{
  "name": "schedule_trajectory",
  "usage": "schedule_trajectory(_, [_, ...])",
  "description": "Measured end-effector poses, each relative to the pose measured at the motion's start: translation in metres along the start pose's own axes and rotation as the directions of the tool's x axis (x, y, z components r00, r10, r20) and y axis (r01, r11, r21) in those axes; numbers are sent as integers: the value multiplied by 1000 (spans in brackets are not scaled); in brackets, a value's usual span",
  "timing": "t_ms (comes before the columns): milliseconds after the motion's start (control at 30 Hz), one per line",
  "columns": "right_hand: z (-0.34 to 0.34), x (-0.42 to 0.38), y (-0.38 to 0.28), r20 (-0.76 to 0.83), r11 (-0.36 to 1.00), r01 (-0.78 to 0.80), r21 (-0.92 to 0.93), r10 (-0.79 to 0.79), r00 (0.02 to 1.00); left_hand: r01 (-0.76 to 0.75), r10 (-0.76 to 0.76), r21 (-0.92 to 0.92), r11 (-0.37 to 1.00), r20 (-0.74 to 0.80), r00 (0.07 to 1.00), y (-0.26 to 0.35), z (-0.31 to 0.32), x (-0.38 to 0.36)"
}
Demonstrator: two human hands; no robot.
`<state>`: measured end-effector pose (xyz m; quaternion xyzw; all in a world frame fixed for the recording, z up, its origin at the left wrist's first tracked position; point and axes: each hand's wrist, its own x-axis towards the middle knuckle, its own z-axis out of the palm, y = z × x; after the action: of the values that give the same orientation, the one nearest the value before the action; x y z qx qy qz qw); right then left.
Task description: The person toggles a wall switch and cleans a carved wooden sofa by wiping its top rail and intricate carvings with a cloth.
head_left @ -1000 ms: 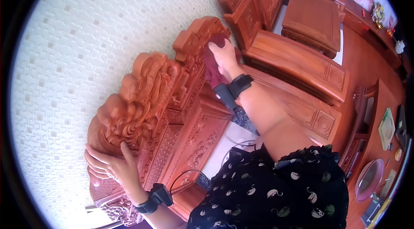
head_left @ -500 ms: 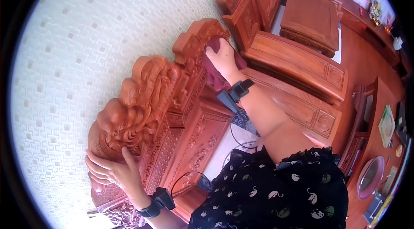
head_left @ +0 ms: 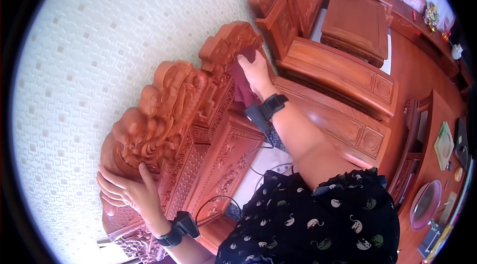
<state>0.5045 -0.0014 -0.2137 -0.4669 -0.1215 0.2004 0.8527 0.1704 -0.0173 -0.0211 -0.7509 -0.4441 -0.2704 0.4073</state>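
In the head view, a carved reddish-brown wooden sofa back (head_left: 149, 130) runs diagonally along the wall. My right hand (head_left: 256, 71) grips a dark red cloth (head_left: 242, 85) and presses it against the far end of the carved top. Part of the cloth hangs down below the fingers. My left hand (head_left: 131, 193) lies on the near end of the carving, with fingers spread and nothing in them. Each wrist wears a black strap with a small box on it.
Pale patterned wallpaper (head_left: 99, 50) is behind the sofa. Beyond stand a wooden seat (head_left: 343, 67) and a small wooden table (head_left: 355, 20). At right, a table holds a pink basin (head_left: 426, 205) and a green-edged tray (head_left: 443, 145). Thin black cables loop near both wrists.
My right hand has shifted slightly, and the cloth under it is bunched differently, with less showing on the right of the hand. My left hand stays on the carving.
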Motion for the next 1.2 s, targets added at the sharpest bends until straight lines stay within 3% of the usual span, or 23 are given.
schedule_trajectory(33, [1, -5, -12, -11, 973, 88, -212, -93, 996, -3, 3, 3, 1000, -2, 1000, 0, 0, 0])
schedule_trajectory(67, [3, -3, -10, -14, 975, 86, -206, -91, 996, -6, 6, -3, 1000, -5, 1000, 0, 0, 0])
schedule_trajectory(133, [5, 1, -9, 2, 748, 353, -562, -425, 905, -17, 17, -9, 1000, -8, 1000, -1, 2, 1])
schedule_trajectory(200, [6, 3, -12, 5, 740, 363, -566, -437, 899, -28, 28, 23, 999, 6, 1000, -3, 3, 0])
schedule_trajectory(267, [8, 8, -10, -95, 897, 236, -373, -291, 952, -26, 26, -15, 1000, 1, 1000, -2, 2, -1])
schedule_trajectory(300, [2, 27, 13, -166, 997, 36, 65, -25, 986, -26, 26, -4, 1000, 1, 1000, -2, 3, -1])
schedule_trajectory(333, [2, 16, -8, -195, 861, -62, 505, 183, 964, -25, 25, 8, 1000, -2, 1000, -2, 3, -1])
schedule_trajectory(400, [-23, 29, 2, -65, 831, -350, 433, 416, 907, -28, 28, 14, 1000, -15, 999, -3, 3, -2])
schedule_trajectory(467, [-30, 25, 10, -138, 834, -341, 433, 436, 890, -42, 42, 17, 999, -20, 999, -2, 3, -1])
schedule_trajectory(533, [-43, 11, 15, -137, 845, -223, 486, 326, 936, -31, 31, 13, 999, -7, 999, -2, 3, -1])
schedule_trajectory(600, [-51, 10, 11, -123, 817, -294, 497, 401, 908, -64, 64, 6, 998, -14, 998, -5, 5, -1])
schedule_trajectory(700, [-51, 14, 9, -43, 931, -125, 342, 148, 988, -72, 72, 11, 997, 4, 997, -7, 6, -2])
schedule_trajectory(733, [-48, 17, 6, -32, 977, -74, 202, 83, 996, -82, 82, 12, 997, 8, 997, -8, 7, -2])
schedule_trajectory(800, [-36, 17, -2, -57, 991, 58, 125, -51, 997, -68, 68, 17, 998, -3, 998, -9, 9, -3])
schedule_trajectory(867, [-28, 16, -1, -106, 940, 223, -258, -257, 960, -73, 73, 18, 997, 0, 997, -8, 7, -2])
schedule_trajectory(900, [-21, 13, 1, -107, 940, 223, -258, -257, 961, -75, 75, 17, 997, 2, 997, -7, 6, -2])
schedule_trajectory(967, [-5, 4, 3, -287, 865, 286, -411, -421, 860, -72, 72, 6, 997, 0, 997, -7, 6, -2])
schedule_trajectory(1000, [-1, 0, 4, -296, 857, 296, -422, -439, 849, -67, 67, -7, 998, -4, 998, -7, 7, -2])
schedule_trajectory(1067, [5, -9, 3, -270, 919, 231, -319, -322, 908, -75, 76, 11, 997, -13, 997, -9, 8, -2])
schedule_trajectory(1200, [-6, 0, 5, -200, 853, 262, -451, -383, 902, -81, 81, 48, 996, -17, 997, -10, 9, -3])
